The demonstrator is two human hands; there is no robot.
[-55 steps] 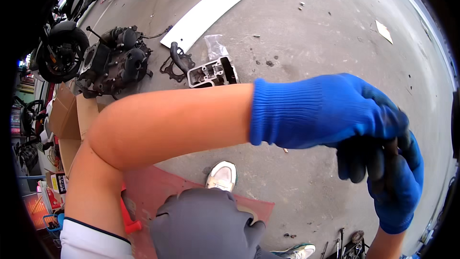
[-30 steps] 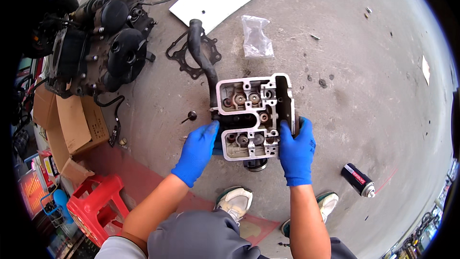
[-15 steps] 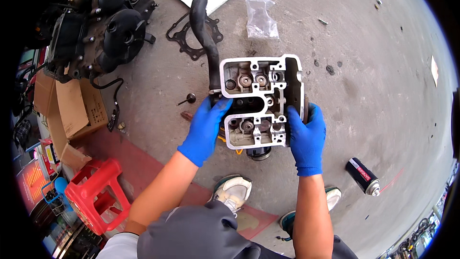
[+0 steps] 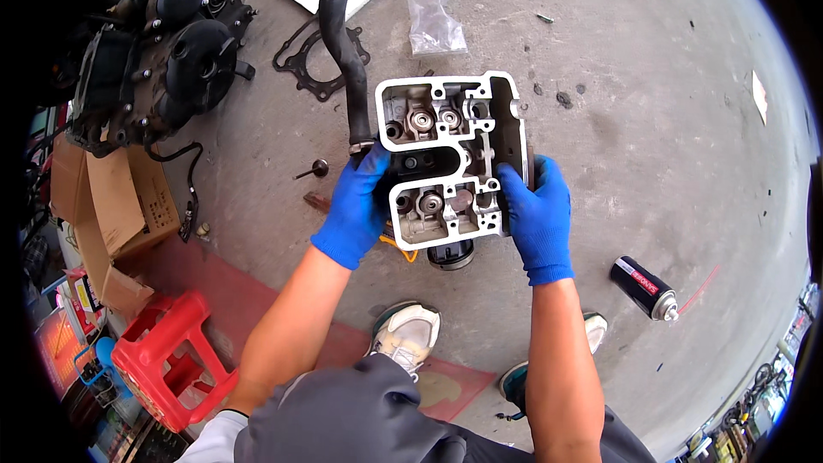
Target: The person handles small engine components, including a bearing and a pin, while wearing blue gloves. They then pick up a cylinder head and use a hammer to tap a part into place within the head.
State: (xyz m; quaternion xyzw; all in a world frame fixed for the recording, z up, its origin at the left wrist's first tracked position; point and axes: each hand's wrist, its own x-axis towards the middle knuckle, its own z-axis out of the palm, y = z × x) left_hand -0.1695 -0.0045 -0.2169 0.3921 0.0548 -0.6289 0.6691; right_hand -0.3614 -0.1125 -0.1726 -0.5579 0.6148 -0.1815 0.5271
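A silvery engine cylinder head (image 4: 470, 167) is held up between my two blue-gloved hands, its open valve side facing me. My left hand (image 4: 353, 210) wraps its left side, just below the clamp of a black rubber hose (image 4: 341, 43) that is attached there. On the opposite side my right hand (image 4: 540, 214) grips the edge, thumb on the front face and fingers behind. Valve springs and bolt holes show inside the two chambers. Beneath the lower edge, a dark round part (image 4: 452, 255) and something yellow stick out, partly hidden.
At the far left stands a black engine block (image 4: 171, 60). A gasket (image 4: 317, 60), a clear plastic bag (image 4: 435, 21), an engine valve (image 4: 314, 169) and a spray can (image 4: 643, 287) lie on the concrete floor. A cardboard box (image 4: 111, 197) and a red stool (image 4: 171, 360) are leftward.
The cylinder head, hose and both hands sit slightly higher and further left in view. The surroundings have shifted leftward too. My grip looks the same.
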